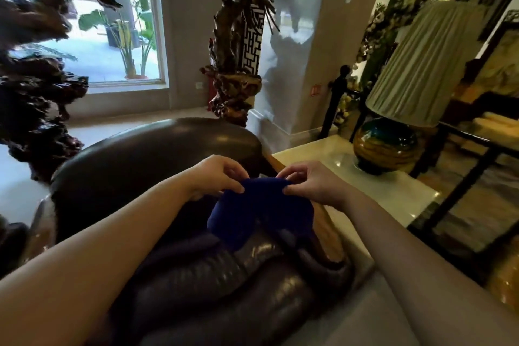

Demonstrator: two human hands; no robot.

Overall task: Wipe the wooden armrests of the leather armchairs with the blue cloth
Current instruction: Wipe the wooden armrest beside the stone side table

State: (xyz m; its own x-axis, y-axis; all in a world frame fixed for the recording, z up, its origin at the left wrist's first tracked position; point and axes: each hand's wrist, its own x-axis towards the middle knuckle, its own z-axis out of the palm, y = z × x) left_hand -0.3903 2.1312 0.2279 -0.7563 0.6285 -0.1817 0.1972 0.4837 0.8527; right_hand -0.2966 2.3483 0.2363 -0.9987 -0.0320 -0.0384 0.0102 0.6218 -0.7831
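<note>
A dark blue cloth (pixel 261 211) hangs in the air over a dark brown leather armchair (pixel 157 154). My left hand (pixel 216 177) pinches the cloth's top left edge and my right hand (pixel 311 185) pinches its top right edge, both held close together. Under the cloth, on the chair's right side, runs a brown wooden armrest (pixel 327 236); the cloth hides its upper part. The cloth hangs clear of the armrest as far as I can tell.
Right of the chair stands a pale stone-topped side table (pixel 393 199) with a glazed lamp (pixel 386 146) under a pleated shade. Dark carved root sculptures stand at the left (pixel 33 109) and behind the chair (pixel 236 70). A black-framed table (pixel 477 149) is at far right.
</note>
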